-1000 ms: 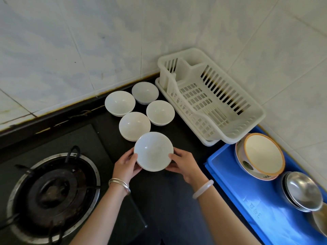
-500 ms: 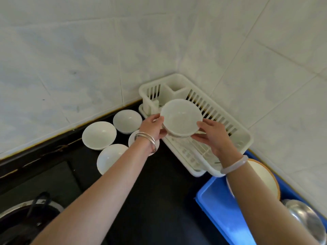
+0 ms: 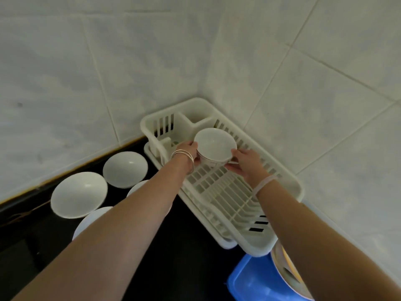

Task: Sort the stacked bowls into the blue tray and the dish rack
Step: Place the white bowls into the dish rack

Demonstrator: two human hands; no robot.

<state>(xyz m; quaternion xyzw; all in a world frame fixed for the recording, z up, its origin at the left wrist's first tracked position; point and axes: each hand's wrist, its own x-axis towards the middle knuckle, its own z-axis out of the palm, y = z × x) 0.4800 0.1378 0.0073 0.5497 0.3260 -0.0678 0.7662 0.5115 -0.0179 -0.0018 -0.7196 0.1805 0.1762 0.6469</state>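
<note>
Bowl (image 3: 213, 146) over far end of dish rack (image 3: 227, 192), upright, gripped at its sides by my left hand (image 3: 187, 152) and right hand (image 3: 244, 162). Placing step; next, lower between ribs, release fingers.

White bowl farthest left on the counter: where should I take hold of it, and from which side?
I'd pinch the leftmost bowl at its rim, from above on its open left side. It sits upright, rim exposed; a neighbouring bowl crowds its right. Both hands are busy: left hand and right hand hold the held bowl.
</note>
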